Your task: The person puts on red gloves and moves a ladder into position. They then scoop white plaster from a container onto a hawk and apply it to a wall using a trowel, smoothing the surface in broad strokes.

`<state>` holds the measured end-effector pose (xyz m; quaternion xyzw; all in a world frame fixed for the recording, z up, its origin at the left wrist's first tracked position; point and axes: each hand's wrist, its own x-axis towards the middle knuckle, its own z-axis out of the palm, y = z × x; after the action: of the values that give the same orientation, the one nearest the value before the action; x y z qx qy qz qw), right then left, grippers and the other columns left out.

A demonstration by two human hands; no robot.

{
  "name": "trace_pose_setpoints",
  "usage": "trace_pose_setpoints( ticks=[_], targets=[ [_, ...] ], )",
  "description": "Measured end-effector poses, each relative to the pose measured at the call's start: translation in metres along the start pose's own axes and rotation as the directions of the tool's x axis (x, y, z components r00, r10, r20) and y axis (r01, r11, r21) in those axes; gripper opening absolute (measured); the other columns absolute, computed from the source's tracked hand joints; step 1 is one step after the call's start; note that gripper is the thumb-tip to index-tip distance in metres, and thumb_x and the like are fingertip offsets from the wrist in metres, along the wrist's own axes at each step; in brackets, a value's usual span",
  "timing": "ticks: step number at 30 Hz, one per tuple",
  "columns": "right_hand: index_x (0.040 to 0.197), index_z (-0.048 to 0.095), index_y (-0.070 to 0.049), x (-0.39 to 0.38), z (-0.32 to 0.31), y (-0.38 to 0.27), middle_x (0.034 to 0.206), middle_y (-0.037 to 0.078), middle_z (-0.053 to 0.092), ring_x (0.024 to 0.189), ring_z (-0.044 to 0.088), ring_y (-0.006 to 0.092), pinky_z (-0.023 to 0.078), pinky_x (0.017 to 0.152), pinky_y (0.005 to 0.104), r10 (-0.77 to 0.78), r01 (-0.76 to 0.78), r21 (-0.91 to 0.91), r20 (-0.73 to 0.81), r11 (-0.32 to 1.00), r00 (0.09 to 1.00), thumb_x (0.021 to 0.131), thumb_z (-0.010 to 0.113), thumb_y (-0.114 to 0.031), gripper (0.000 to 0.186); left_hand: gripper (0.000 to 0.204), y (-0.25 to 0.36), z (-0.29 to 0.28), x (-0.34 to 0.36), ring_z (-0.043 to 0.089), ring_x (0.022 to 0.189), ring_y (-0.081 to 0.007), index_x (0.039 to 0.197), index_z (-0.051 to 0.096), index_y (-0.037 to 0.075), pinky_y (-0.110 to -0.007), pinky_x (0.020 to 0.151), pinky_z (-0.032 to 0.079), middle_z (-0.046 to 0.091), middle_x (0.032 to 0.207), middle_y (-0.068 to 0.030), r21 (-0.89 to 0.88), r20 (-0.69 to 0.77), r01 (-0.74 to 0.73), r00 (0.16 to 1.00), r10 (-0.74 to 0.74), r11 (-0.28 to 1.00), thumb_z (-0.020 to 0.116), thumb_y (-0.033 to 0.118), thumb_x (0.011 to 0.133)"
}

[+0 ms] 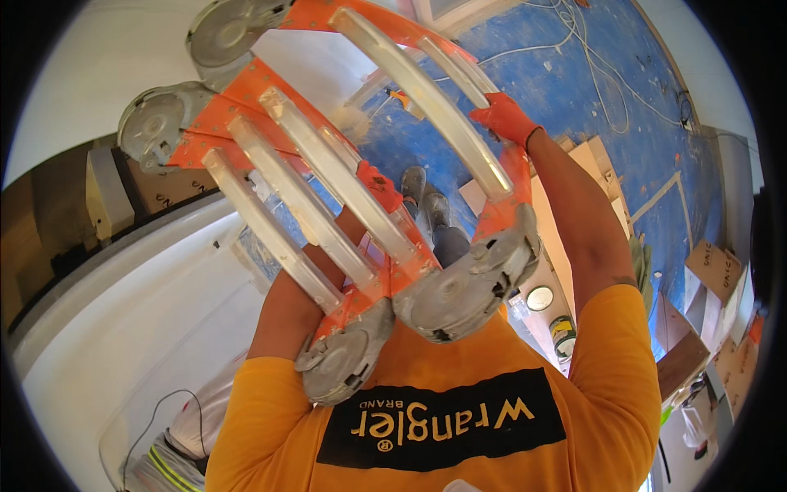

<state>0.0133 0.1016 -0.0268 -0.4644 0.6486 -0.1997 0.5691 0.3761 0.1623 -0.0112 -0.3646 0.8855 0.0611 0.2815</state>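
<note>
A folded ladder (307, 221) with orange side rails, pale metal rungs and large round grey hinges is held up in front of my chest. It is tilted, with its upper left hinges near the white wall. My left hand (379, 187), in a red glove, is closed among the rungs at the middle of the ladder; the rungs and rails partly hide its fingers. On the right, my right hand (507, 119), also gloved in red, wraps round a rung at the far section. Two hinges at the lower end hang close to my orange shirt (459, 361).
Blue covered floor (541, 98) lies ahead, with a loose white cable (611, 107) across it. Cardboard boxes (713, 266) stand at the right, and an open tin (563, 332) is near my right elbow. A white curved surface (147, 312) runs along the left. My shoes (426, 197) show below the ladder.
</note>
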Motion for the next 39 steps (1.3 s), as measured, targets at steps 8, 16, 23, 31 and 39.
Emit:
trace_pose_setpoints(
  ticks=[8, 16, 23, 31, 39],
  targets=[
    [0.134, 0.053, 0.007, 0.006, 0.006, -0.005, 0.116, 0.023, 0.067, 0.105, 0.066, 0.0324, 0.051, 0.091, 0.0401, -0.004, 0.008, -0.163, 0.028, 0.987, 1.000, 0.081, 0.074, -0.047, 0.078, 0.043, 0.012, -0.022, -0.015, 0.063, 0.097, -0.0347, 0.073, 0.075, 0.008, -0.053, 0.115, 0.025, 0.071, 0.075, -0.0112, -0.170, -0.093, 0.070, 0.992, -0.086, 0.983, 0.052, 0.040, 0.090],
    [0.133, 0.058, -0.003, 0.018, 0.007, 0.025, 0.128, 0.024, 0.062, 0.117, 0.060, 0.0371, 0.046, 0.101, 0.0436, -0.272, 0.198, -0.451, -0.106, 0.871, 0.956, 0.081, 0.070, -0.057, 0.076, 0.029, 0.010, -0.022, -0.003, 0.064, 0.083, -0.0330, 0.068, 0.072, 0.008, -0.055, 0.108, 0.035, 0.069, 0.072, -0.0112, -0.229, -0.380, -0.090, 0.925, -0.004, 0.969, 0.064, 0.033, 0.080],
    [0.130, 0.062, -0.008, -0.008, -0.020, 0.041, 0.111, 0.014, 0.069, 0.100, 0.064, 0.0191, 0.050, 0.089, 0.0279, -0.079, 0.441, 0.373, -0.684, 0.816, 0.725, 0.098, 0.061, -0.034, 0.041, 0.030, -0.004, -0.023, -0.014, 0.062, 0.094, -0.0320, 0.080, 0.070, 0.009, -0.053, 0.108, 0.035, 0.068, 0.088, -0.0104, -0.118, -0.297, -0.135, 0.950, 0.095, 0.984, 0.060, 0.037, 0.085],
    [0.130, 0.059, -0.003, -0.292, 0.207, 0.232, 0.110, 0.024, 0.064, 0.099, 0.063, 0.0363, 0.049, 0.088, 0.0401, -0.158, -0.108, -0.267, -0.802, 0.958, 0.576, 0.102, 0.043, -0.018, 0.035, 0.029, -0.028, 0.004, -0.040, 0.058, 0.105, -0.0319, 0.096, 0.066, 0.011, -0.052, 0.107, 0.036, 0.064, 0.103, -0.0103, -0.011, -0.291, -0.236, 0.930, 0.223, 0.972, 0.058, 0.038, 0.088],
    [0.099, 0.066, 0.005, -0.452, 0.649, 0.165, 0.077, 0.008, 0.064, 0.072, 0.053, 0.0142, 0.047, 0.069, 0.0342, 0.832, -0.008, 0.886, -0.432, 0.463, 0.349, 0.103, 0.053, -0.037, 0.044, 0.033, -0.051, 0.054, -0.066, 0.054, 0.115, -0.0319, 0.111, 0.062, 0.012, -0.051, 0.107, 0.037, 0.060, 0.118, -0.0102, 0.126, -0.191, -0.315, 0.923, 0.334, 0.941, 0.057, 0.038, 0.090]
  ],
)
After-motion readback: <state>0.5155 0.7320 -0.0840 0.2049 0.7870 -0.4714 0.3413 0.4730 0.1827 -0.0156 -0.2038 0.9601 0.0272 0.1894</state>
